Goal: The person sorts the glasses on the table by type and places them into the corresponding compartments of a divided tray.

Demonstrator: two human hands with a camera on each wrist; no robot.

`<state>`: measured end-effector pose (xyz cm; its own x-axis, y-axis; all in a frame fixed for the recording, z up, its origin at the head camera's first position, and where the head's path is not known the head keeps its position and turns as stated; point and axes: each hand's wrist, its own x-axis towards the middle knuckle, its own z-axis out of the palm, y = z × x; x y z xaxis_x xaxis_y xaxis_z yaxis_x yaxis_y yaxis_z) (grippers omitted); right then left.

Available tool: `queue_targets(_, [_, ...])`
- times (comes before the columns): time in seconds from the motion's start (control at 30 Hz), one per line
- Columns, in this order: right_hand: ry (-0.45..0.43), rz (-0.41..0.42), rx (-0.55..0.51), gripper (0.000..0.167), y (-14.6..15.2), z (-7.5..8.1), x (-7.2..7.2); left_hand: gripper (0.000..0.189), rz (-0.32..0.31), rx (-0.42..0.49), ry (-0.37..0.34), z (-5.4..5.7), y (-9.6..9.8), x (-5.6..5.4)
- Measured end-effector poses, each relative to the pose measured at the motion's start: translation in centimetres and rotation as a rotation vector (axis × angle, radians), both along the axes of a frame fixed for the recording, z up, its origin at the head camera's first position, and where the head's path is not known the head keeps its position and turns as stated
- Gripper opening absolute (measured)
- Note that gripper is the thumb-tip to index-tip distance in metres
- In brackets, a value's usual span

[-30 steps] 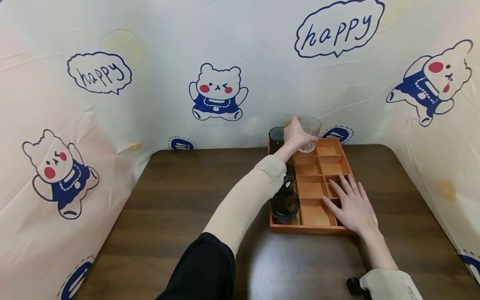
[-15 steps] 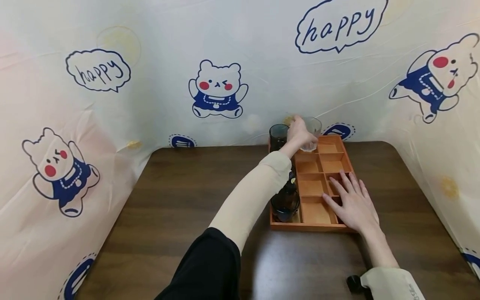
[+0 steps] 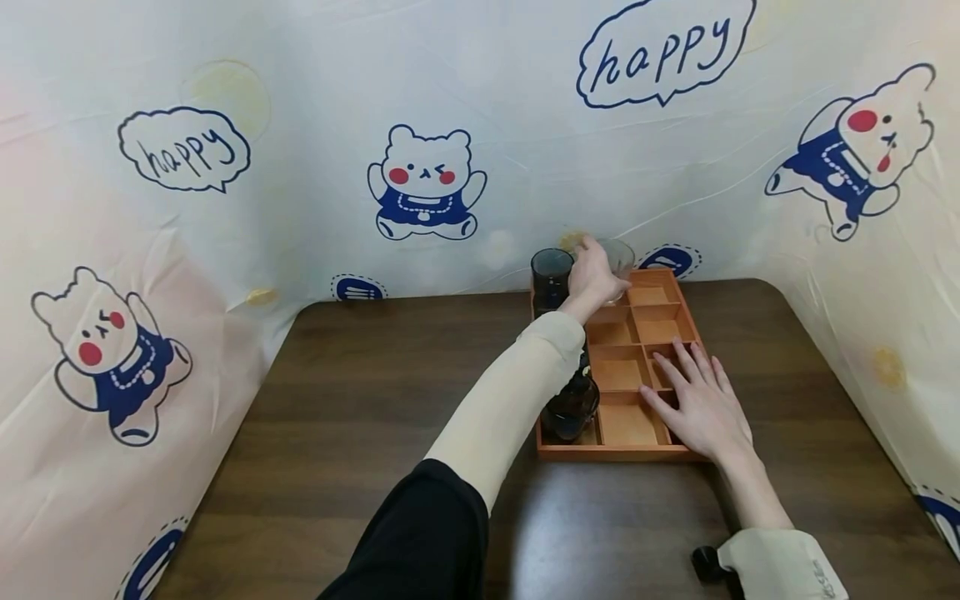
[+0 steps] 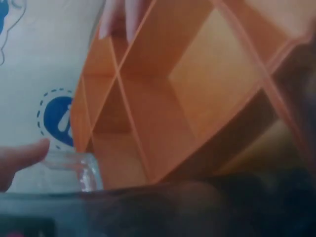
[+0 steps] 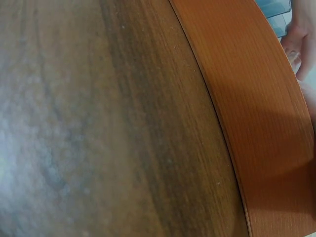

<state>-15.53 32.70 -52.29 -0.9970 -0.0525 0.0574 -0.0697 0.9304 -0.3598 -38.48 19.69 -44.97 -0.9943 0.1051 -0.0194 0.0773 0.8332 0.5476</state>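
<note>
My left hand [image 3: 592, 277] grips a clear glass [image 3: 621, 257] at the far end of a wooden divided tray [image 3: 617, 454]. In the left wrist view, the thumb lies against the clear glass [image 4: 89, 170], beside the far compartments. A dark tinted glass [image 3: 551, 275] stands just left of that hand, in the tray's left column. Nearer the front is another dark glass [image 3: 572, 410]; my left sleeve partly covers this row. My right hand [image 3: 708, 408] rests with spread fingers on the tray's right side, over the near compartments.
The tray stands on a dark wooden table [image 3: 375, 400], near its far edge. Behind rises a pale cloth [image 3: 315, 208] printed with bears. A small black object [image 3: 707, 565] sits at the right cuff. Several tray compartments [image 3: 636, 421] show bare wood.
My left hand and the clear glass have come down slightly toward the tray's far compartments. My right hand has stayed in place on the tray. The head view has shifted a little.
</note>
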Motion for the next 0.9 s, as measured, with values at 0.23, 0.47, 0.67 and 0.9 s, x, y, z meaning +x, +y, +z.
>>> queue_targets(0.23, [0.012,0.006,0.0,0.082,0.1,0.2,0.0,0.116,-0.023,-0.141,-0.031,-0.2,0.3,-0.3])
queue_targets(0.47, [0.025,0.015,0.006,0.081,0.1,0.0,-0.1,0.101,-0.082,-0.37,0.003,0.7,-0.2,1.3])
queue_targets(0.67, [0.02,0.007,0.004,0.081,0.1,0.1,-0.1,0.101,-0.118,-0.501,0.03,1.0,-0.2,2.1])
queue_targets(0.9, [-0.009,-0.002,0.002,0.083,0.1,0.2,-0.1,0.103,-0.16,-0.595,0.015,-0.1,0.1,1.2])
